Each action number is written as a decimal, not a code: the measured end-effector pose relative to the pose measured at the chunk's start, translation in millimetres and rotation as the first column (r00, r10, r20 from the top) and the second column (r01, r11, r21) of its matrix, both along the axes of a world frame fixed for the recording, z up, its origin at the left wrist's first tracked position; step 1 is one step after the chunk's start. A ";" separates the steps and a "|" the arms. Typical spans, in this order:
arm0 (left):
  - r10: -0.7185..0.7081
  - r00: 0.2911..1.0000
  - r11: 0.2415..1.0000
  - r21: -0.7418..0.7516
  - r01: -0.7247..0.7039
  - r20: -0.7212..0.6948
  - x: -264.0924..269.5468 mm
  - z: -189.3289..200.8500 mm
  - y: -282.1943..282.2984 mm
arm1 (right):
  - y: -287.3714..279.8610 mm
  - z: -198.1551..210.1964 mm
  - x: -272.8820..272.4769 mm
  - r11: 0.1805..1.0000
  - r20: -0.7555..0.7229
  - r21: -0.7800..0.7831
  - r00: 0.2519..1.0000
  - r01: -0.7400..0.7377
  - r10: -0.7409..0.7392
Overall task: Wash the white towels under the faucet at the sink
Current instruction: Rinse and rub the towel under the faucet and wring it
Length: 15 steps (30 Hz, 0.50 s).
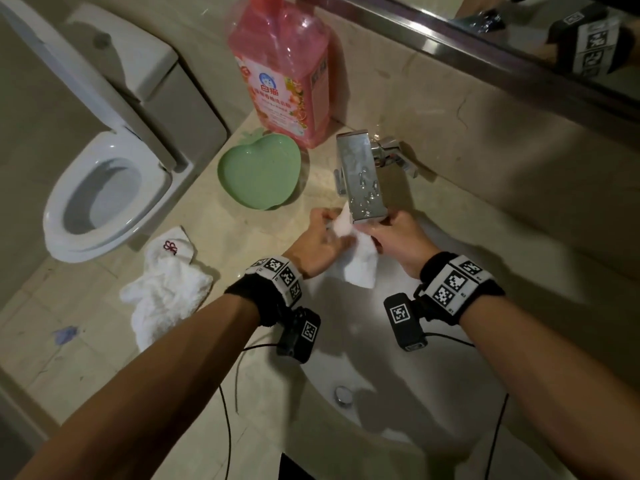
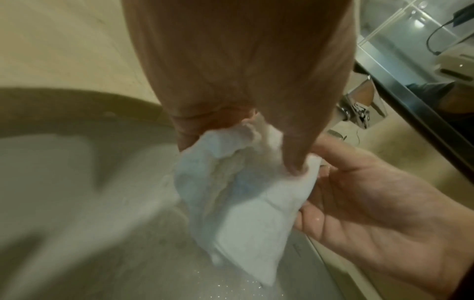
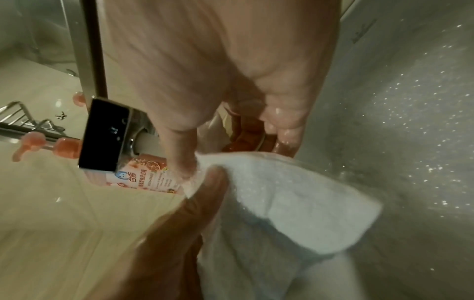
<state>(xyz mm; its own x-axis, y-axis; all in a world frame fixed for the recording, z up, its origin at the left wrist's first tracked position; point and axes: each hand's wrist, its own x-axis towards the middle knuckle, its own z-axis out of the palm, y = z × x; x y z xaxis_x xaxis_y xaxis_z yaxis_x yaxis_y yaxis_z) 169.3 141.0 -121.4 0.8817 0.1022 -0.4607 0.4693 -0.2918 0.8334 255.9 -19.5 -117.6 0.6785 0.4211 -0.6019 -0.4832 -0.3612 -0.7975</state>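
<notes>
A white towel [image 1: 360,268] hangs over the sink [image 1: 398,427], just below the spout of the chrome faucet [image 1: 360,178]. My left hand [image 1: 332,233] pinches its upper left part; in the left wrist view the thumb and fingers of this left hand [image 2: 246,146] bunch the white towel [image 2: 243,203]. My right hand [image 1: 377,237] grips the top right edge; in the right wrist view the right hand [image 3: 231,150] pinches a corner of the towel [image 3: 282,192] with its thumb. A second white towel [image 1: 166,289] lies crumpled on the counter to the left. No water stream shows.
A pink detergent bottle [image 1: 287,81] and a green heart-shaped dish [image 1: 259,174] stand on the counter behind the left hand. A toilet [image 1: 104,188] is to the far left. The drain plug [image 1: 343,394] sits in the wet basin. A mirror edge [image 1: 485,39] runs above the faucet.
</notes>
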 end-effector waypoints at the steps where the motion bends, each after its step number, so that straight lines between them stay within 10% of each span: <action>1: 0.004 1.000 1.000 0.022 -0.004 -0.003 0.9 -2.2 -2.1 | -1.8 0.8 -2.0 1.000 0.000 0.024 1.000 -0.017 0.017; 15: 0.096 0.989 0.992 -0.073 -0.104 -0.110 26.0 8.8 -13.1 | -61.6 -0.9 -0.9 0.976 0.323 -0.216 0.943 -0.008 0.079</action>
